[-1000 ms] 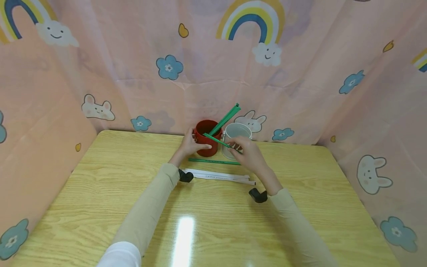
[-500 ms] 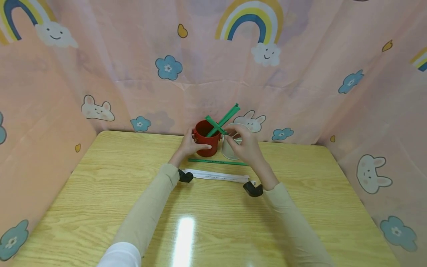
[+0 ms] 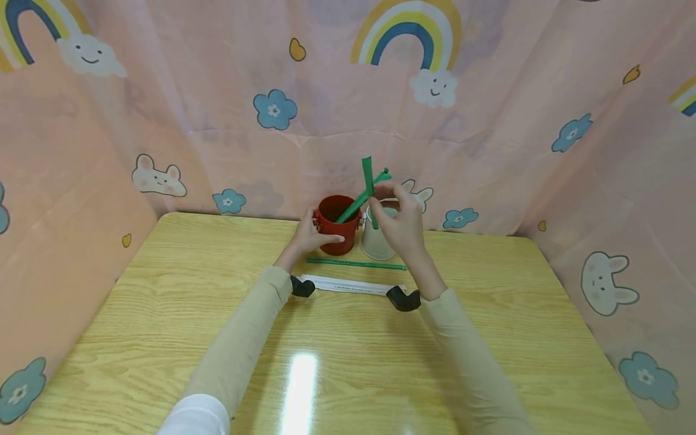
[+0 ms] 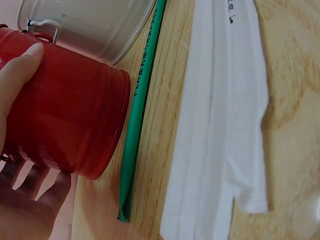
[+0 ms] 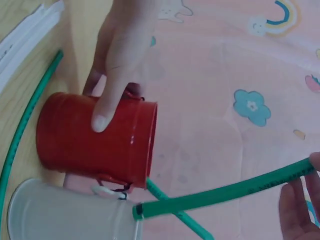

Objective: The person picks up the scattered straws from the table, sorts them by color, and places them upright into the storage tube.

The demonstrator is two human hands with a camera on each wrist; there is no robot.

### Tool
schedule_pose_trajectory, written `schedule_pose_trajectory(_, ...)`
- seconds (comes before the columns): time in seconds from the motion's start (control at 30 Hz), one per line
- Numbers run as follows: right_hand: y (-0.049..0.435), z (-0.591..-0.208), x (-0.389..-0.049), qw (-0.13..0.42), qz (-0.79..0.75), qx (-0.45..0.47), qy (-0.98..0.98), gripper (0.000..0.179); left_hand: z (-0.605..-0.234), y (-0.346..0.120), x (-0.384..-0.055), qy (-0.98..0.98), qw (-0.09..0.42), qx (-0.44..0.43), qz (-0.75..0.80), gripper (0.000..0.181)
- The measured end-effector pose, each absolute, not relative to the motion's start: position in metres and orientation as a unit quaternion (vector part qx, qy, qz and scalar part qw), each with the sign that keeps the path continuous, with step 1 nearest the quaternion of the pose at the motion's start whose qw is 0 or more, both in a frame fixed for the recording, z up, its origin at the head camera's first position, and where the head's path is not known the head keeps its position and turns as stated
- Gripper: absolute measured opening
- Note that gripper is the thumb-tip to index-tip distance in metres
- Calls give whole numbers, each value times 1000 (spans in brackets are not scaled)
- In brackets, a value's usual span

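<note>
My left hand grips the side of a small red bucket, its thumb across the front. A green wrapped straw leans out of that bucket to the right. Between thumb and fingers, my right hand pinches another green wrapped straw near one end. It stands almost upright in the head view, its lower end near the rims of the red bucket and the white bucket. The fingers of my right hand are partly cut off in the right wrist view.
One green wrapped straw lies on the table before the buckets. Nearer to me lie several white wrapped straws side by side. A pink patterned curtain hangs close behind the buckets. Black wrist cameras sit below both hands.
My right hand has risen and moved slightly left, turning its green straw from slanted to almost upright. My left hand and the red bucket have stayed in place.
</note>
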State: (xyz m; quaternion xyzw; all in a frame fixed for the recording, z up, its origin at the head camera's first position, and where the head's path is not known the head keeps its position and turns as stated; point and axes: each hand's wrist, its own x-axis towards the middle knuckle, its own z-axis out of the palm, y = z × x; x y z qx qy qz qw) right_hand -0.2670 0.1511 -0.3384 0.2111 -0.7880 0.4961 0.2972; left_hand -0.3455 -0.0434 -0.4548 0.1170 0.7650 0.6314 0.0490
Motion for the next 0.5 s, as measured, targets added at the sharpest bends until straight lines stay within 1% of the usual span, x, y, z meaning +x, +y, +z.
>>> schedule_pose_trajectory(0.17,145,-338,-269,303,523,204,-770,18,-455,-44,-345,767,48,112,630,82)
schedule_pose_trajectory(0.2,143,-335,-266,305,528,201,-767,17,-451,-44,-343,767,54,110,630,82)
schedule_pose_trajectory(0.4,128,-320,-250,322,553,193,-744,13,-451,-43,-344,773,50,111,623,83)
schedule_pose_trajectory(0.5,127,-325,-255,320,562,189,-739,14,-455,-43,-346,777,42,112,619,83)
